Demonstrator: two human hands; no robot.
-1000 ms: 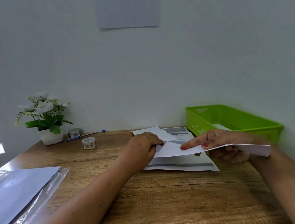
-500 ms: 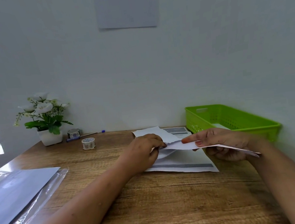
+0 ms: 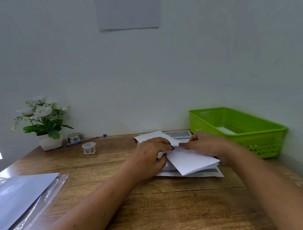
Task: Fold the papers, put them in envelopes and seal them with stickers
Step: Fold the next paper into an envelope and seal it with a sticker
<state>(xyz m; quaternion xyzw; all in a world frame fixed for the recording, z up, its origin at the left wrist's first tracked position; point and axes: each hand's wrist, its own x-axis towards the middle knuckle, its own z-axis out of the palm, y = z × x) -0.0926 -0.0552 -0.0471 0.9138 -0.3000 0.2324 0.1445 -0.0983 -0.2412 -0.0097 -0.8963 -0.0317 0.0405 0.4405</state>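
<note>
The folded paper (image 3: 190, 160) lies toward the counter's (image 3: 158, 209) far right part, resting on an envelope (image 3: 201, 173) with grey bands that sits on more sheets by the far edge. The left hand (image 3: 148, 157) is curled, its fingertips pinching the paper's far-left corner along with a raised white flap (image 3: 151, 136) of paper behind. The right hand (image 3: 205, 144) lies over the paper's right side, its thumb and forefinger pinched at the same far corner, nearly touching the left fingertips. The paper's near corner points toward the counter's near edge.

Just right of the right hand stands a green basket (image 3: 254, 138) against the wall, leaving little room there. The middle and near part of the counter is bare wood. At the left edge lie grey sheets in a clear sleeve (image 3: 14, 200). In the far left corner are a potted plant (image 3: 45, 124), two tape rolls (image 3: 89, 148) and a pen (image 3: 85, 140).
</note>
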